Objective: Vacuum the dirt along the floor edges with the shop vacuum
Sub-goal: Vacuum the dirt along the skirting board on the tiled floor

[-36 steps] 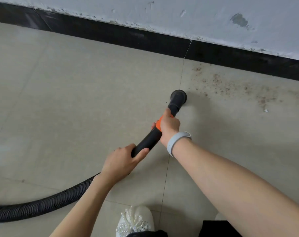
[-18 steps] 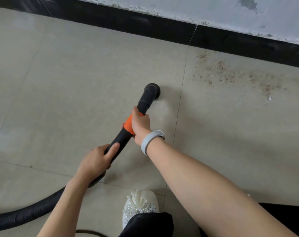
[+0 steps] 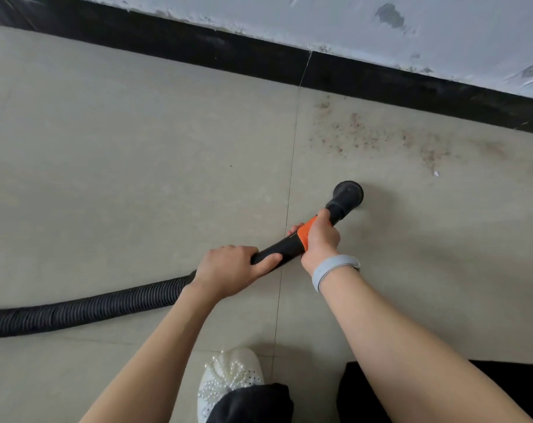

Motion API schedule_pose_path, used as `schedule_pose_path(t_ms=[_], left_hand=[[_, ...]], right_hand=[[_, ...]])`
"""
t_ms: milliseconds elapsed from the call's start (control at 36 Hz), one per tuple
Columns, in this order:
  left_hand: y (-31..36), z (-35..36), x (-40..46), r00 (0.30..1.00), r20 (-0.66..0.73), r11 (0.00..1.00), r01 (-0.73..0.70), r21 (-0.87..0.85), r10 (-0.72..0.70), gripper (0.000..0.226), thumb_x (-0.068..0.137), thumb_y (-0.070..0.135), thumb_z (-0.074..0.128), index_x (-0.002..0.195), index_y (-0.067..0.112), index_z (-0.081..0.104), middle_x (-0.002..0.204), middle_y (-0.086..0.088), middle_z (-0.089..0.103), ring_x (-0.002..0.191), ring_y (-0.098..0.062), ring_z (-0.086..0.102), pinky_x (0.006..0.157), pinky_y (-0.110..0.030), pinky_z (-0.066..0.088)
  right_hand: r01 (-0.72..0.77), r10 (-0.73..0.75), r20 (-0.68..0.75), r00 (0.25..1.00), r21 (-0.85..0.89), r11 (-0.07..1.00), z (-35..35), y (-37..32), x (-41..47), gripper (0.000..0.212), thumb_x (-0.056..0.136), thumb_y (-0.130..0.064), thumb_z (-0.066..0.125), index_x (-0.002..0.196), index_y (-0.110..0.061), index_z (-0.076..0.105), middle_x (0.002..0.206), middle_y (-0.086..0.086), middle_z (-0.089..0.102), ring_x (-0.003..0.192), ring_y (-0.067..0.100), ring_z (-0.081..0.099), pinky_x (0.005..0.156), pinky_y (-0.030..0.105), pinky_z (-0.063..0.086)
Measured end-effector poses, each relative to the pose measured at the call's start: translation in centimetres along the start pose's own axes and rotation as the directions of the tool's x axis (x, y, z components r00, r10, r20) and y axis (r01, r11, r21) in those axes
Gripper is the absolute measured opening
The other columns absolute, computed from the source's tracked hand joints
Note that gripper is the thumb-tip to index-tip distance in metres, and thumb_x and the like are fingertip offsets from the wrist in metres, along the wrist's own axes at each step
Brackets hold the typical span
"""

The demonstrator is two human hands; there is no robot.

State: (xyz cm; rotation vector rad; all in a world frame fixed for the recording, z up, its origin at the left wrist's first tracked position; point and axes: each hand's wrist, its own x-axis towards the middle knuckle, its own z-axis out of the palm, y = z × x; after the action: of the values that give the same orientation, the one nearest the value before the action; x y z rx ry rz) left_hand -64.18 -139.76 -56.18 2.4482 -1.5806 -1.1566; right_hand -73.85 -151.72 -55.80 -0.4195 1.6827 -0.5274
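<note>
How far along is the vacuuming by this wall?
Done: the beige floor tile left of the grout line looks clean. In hand: both hands, left hand and right hand, grip the black hose wand, round nozzle on the floor. Left: reddish-brown dirt specks near the black baseboard.

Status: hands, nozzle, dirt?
Both hands grip: left hand on hose, right hand behind nozzle. Dirt unreached. Path clear.

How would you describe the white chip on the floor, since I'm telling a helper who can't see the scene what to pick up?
Start at the black skirting under the wall, then drop to the reddish dirt on the tile right of the grout line. The white chip lies at that patch's lower right edge, beyond the vacuum nozzle. It is the only bright white fleck among brown specks.
</note>
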Motion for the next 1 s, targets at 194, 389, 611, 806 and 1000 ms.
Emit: schedule_pose_path(t_ms=[194,389,611,806,1000], left_hand=[[-4.3,1.4,-3.8,0.971,-0.131,0.968,0.174,-0.18,-0.199,0.052,0.092,0.062,0.035,0.063,0.02,0.038,0.058,0.004,0.049,0.067,-0.026,0.052,0.053,-0.032,0.03],[-8.0,2.1,-6.6,0.912,-0.175,0.896,0.301,-0.327,-0.37,0.052,0.091,0.063,0.034,0.067,0.018,0.046,0.067,-0.003,0.065,0.07,-0.027,0.06,0.06,-0.033,0.041],[-9.9,3.0,-9.4,0.85,-0.193,0.816,0.368,-0.446,-0.49,0.061,0.083,0.072,0.027,0.072,0.019,0.054,0.065,-0.002,0.065,0.07,-0.026,0.062,0.066,-0.035,0.047],[-9.7,2.5,-8.3,0.865,-0.177,0.838,0.374,-0.397,-0.469,0.068,0.072,0.075,0.019,0.076,0.019,0.056,0.065,0.001,0.065,0.07,-0.022,0.061,0.064,-0.032,0.045],[-5.8,-0.7,-2.8,0.955,-0.121,0.946,0.239,-0.219,-0.27,0.053,0.091,0.065,0.03,0.065,0.02,0.042,0.063,0.004,0.053,0.07,-0.023,0.053,0.057,-0.031,0.034]], right_hand=[[0.006,0.021,0.193,0.981,-0.14,0.99,4.5,2.8,-2.6,0.023,0.095,-0.03,0.047,0.094,-0.007,0.046,0.069,0.013,0.052,0.049,0.026,0.052,0.054,0.032,0.05],[0.036,0.052,0.34,0.939,-0.249,0.968,8.6,5.6,-4.8,0.025,0.095,-0.032,0.047,0.099,-0.008,0.045,0.069,0.011,0.051,0.047,0.024,0.051,0.054,0.032,0.05],[0.128,0.039,0.429,0.903,-0.353,0.927,11.6,8.9,-6.6,0.026,0.085,-0.039,0.05,0.09,-0.014,0.046,0.077,0.01,0.057,0.069,0.032,0.059,0.078,0.049,0.057],[0.097,0.041,0.396,0.917,-0.323,0.941,10.9,7.9,-5.8,0.03,0.094,-0.035,0.046,0.105,-0.007,0.049,0.077,0.008,0.054,0.052,0.023,0.055,0.054,0.03,0.051],[0.088,-0.032,0.228,0.973,-0.24,0.967,8.4,2.7,-1.8,0.03,0.096,-0.035,0.043,0.103,-0.007,0.049,0.073,0.01,0.056,0.048,0.023,0.056,0.047,0.023,0.047]])
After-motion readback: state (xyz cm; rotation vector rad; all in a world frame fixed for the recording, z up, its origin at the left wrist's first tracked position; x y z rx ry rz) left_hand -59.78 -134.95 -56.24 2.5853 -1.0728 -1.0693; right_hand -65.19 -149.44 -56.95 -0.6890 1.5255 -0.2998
